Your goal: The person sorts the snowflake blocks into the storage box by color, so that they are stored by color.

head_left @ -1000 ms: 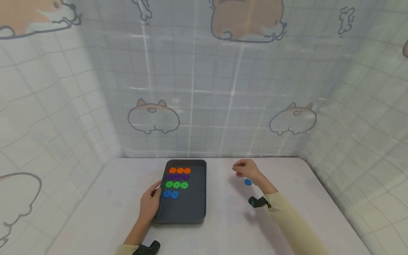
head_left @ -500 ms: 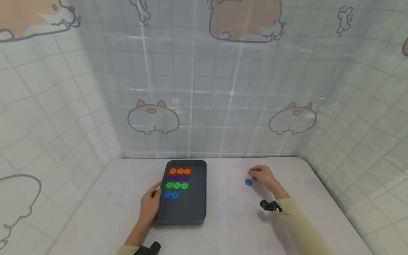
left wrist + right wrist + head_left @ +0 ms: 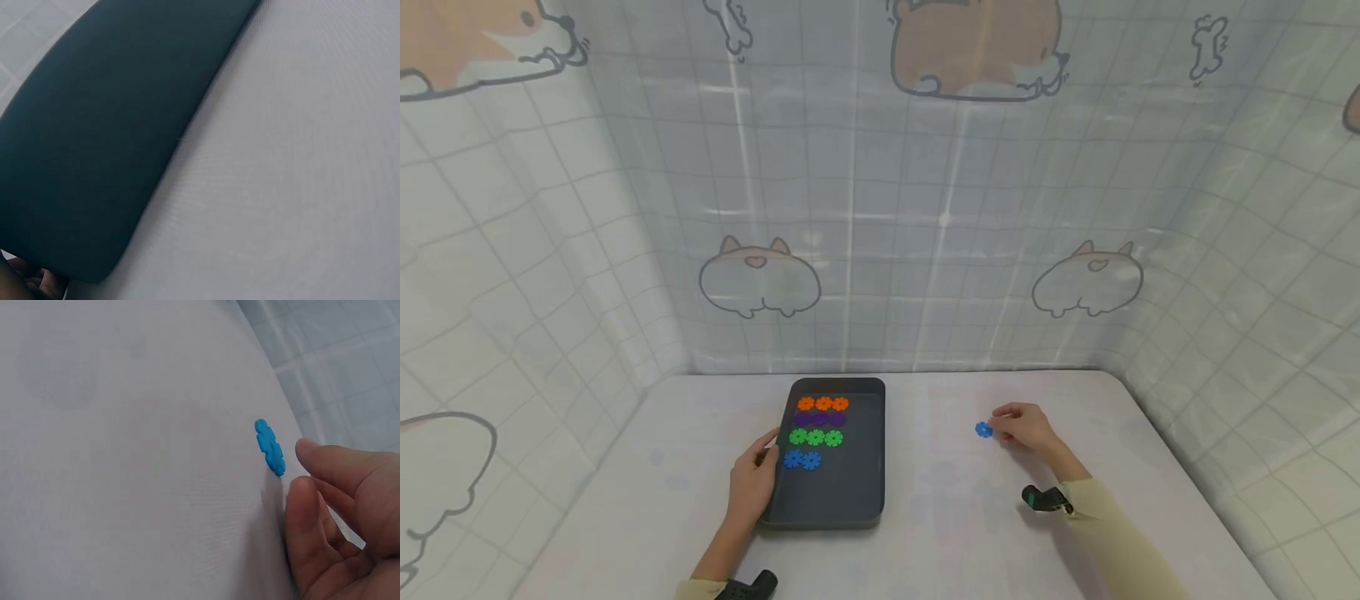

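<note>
On the table's left half lies a dark grey tray (image 3: 850, 492) with rows of flower-shaped plastic discs. From back to front, three orange discs (image 3: 823, 403), three purple discs (image 3: 821, 419), three green discs (image 3: 816, 437) and two blue discs (image 3: 802, 460) show. My left hand (image 3: 751, 483) grips the tray's left side; in the left wrist view the tray wall covers most of its fingers (image 3: 53, 284). A single blue disc (image 3: 270, 448) lies on the table at the right. My right hand (image 3: 1028, 427) is beside it, thumb and forefinger apart, fingertips right at the disc's edge.
The white table (image 3: 940, 517) ends at the back against a grid-patterned curtain (image 3: 895, 250) with dog drawings, which also hangs along both sides. A black wrist camera (image 3: 1047, 499) sits on the right wrist, and another black camera (image 3: 748, 585) on the left.
My right hand has moved right and toward the front, from behind the single blue disc to its right side. The left hand and the tray stay in place.
</note>
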Tool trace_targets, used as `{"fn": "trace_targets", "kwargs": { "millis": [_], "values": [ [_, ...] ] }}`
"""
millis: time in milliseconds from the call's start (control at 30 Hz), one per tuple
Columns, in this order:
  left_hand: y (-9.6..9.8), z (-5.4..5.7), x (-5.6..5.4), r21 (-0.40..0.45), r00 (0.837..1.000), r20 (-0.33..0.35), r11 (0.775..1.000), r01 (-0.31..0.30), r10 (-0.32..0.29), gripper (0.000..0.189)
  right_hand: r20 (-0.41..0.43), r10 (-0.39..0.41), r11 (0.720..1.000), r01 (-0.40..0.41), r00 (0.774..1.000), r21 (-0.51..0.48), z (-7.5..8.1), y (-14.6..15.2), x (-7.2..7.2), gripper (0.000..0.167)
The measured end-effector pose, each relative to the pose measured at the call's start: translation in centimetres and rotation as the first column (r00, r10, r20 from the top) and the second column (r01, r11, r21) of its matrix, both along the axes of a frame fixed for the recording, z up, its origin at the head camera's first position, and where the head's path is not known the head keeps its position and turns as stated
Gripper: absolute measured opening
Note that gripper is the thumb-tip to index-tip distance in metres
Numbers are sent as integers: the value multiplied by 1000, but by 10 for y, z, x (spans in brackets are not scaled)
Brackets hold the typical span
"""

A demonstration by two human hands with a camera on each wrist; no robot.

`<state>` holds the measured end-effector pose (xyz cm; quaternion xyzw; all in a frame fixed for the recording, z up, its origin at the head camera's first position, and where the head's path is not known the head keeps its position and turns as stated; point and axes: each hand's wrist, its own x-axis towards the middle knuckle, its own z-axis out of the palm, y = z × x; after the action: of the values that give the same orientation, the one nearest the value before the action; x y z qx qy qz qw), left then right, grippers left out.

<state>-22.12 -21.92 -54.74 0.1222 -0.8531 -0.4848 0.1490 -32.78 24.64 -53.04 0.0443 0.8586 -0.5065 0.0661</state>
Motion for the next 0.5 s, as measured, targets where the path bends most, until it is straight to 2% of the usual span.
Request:
{"fn": "trace_targets", "kwargs": {
  "millis": [233, 400, 500],
  "values": [
    [-1, 0, 1, 15, 1000, 9, 1000, 23, -23, 38, -56, 10, 997, -6, 998, 75, 1, -5, 5, 40],
    [-1, 2, 1, 21, 999, 17, 999, 27, -27, 38, -81, 50, 994, -41, 995, 101, 3, -10, 8, 40],
    [-1, 2, 1, 20, 1000, 16, 1000, 22, -22, 38, -118, 89, 983, -68, 989, 171, 3, -12, 9, 39]
  ]
}}
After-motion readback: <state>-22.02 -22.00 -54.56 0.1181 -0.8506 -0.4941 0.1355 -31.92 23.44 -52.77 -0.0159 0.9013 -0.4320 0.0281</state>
